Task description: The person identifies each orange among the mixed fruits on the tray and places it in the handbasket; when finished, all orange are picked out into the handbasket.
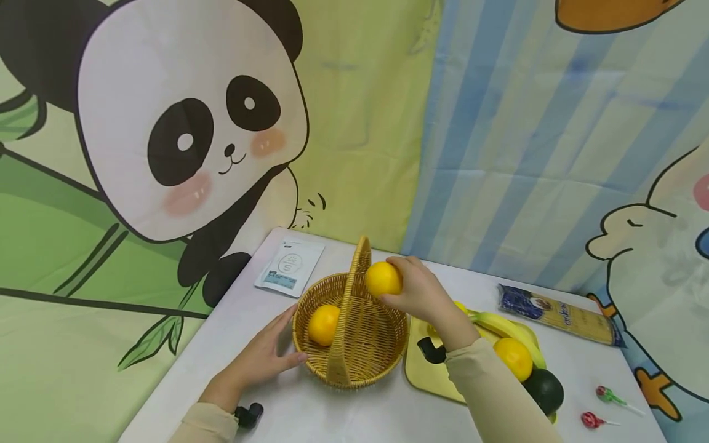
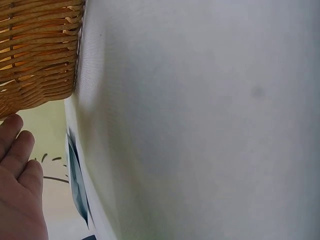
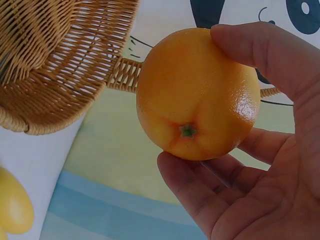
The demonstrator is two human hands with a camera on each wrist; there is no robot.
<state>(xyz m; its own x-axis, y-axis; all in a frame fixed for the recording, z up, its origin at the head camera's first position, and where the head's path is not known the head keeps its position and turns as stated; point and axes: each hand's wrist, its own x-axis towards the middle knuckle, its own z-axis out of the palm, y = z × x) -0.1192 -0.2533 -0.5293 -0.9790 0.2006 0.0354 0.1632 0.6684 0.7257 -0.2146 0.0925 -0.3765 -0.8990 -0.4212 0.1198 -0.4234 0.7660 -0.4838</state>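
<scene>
An orange [image 1: 383, 279] is held between the thumb and fingers of my right hand [image 1: 419, 290], above the right side of the wicker basket [image 1: 370, 341], beside its arched handle. The right wrist view shows this orange [image 3: 192, 100] close up, its green stem end facing the camera. Inside the basket, left of the handle, lies another orange [image 1: 324, 325]. My left hand [image 1: 264, 357] rests against the basket's left side with thumb and fingers spread. In the left wrist view, the extended fingers [image 2: 24, 150] reach the woven wall [image 2: 40, 55].
Right of the basket, a yellow board [image 1: 429, 376] bears bananas [image 1: 501, 323], an orange [image 1: 513, 359] and a dark green round fruit [image 1: 544, 391]. Two lollipops [image 1: 591, 421] lie at the front right. A pasta packet [image 1: 559, 312] and white pouch [image 1: 290, 266] lie farther back.
</scene>
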